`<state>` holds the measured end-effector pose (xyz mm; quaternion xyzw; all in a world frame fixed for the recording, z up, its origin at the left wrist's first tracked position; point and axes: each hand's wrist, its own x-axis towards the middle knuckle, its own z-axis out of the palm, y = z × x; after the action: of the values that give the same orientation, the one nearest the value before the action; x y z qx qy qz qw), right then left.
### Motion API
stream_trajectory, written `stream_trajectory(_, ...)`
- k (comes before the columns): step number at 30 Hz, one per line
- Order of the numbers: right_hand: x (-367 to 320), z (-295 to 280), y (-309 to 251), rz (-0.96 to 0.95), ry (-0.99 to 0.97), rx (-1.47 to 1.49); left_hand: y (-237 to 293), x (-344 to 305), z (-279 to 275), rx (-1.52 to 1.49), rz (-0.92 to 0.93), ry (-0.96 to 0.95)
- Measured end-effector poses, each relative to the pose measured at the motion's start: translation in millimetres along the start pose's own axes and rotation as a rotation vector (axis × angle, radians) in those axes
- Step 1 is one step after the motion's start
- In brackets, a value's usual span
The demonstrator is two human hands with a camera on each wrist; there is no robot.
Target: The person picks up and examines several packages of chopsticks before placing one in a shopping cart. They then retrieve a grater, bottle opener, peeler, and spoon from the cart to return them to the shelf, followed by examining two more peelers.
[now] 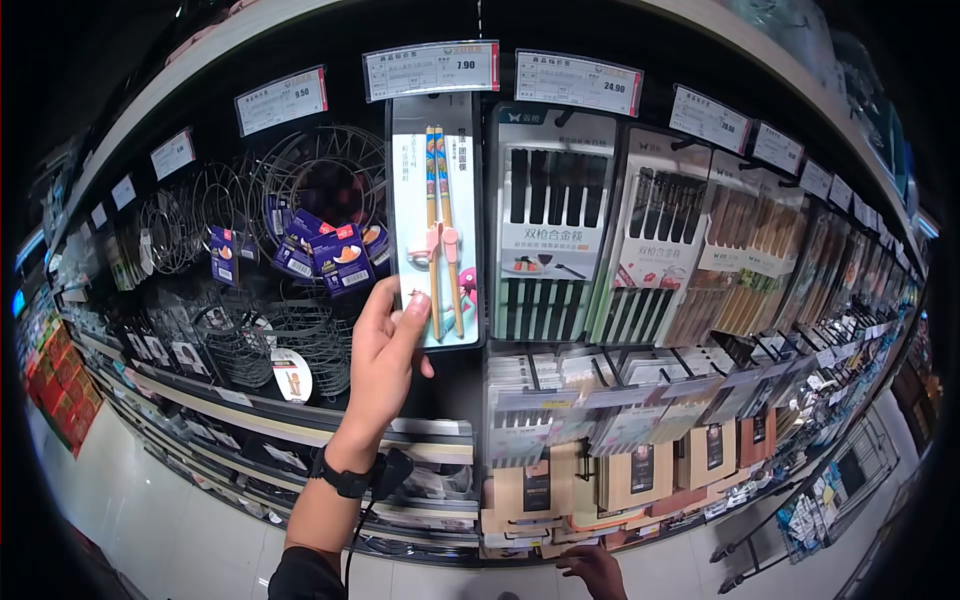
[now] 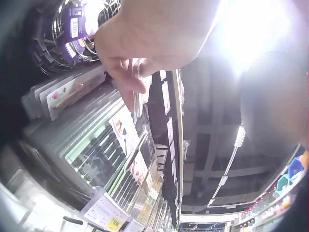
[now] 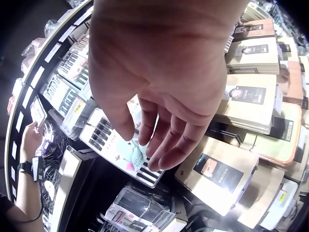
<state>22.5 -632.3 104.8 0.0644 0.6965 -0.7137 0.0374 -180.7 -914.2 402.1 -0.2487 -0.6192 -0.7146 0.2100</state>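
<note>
My left hand (image 1: 390,335) grips the lower left edge of a packaged pair of children's training chopsticks (image 1: 436,215), thumb in front and fingers behind. The pack is upright, with pink finger rests and blue patterned tops on the wooden sticks. In the left wrist view it shows edge-on between the thumb and fingers (image 2: 126,79). Low in the head view, my right hand (image 1: 592,572) hangs apart from the shelf goods. The right wrist view shows its fingers (image 3: 166,128) loosely bent, holding nothing, over chopstick packs and cutting boards.
Boxed alloy chopsticks (image 1: 553,225) hang right of the pack. Wire racks with purple labels (image 1: 340,262) hang to the left. Price tags (image 1: 430,72) line the rail above. Wooden cutting boards (image 1: 630,475) stand below, and a shopping cart (image 1: 825,505) is at lower right.
</note>
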Motion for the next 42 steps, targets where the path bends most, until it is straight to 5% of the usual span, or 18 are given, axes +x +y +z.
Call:
stream_trajectory(20,5,-4,12,-0.037,-0.071,0.093,-41,64,5,0.053,-0.090,0.054)
stream_trajectory(26,4,-9,18,-0.033,-0.056,0.107,-54,57,-10,-0.001,-0.313,-0.046)
stream_trajectory(32,2,-18,28,0.070,-0.058,0.177,-6,-34,-20,0.205,-0.209,0.038)
stream_trajectory(36,9,-32,77,0.066,-0.077,0.070,-5,-116,-41,0.127,-0.459,-0.255)
stream_trajectory(38,13,-51,121,-0.014,-0.095,-0.353,-42,-161,-43,0.124,-0.713,-0.474)
stream_trajectory(42,-9,-100,234,0.090,-0.084,-0.489,-200,-315,-47,0.108,-1.061,-0.576)
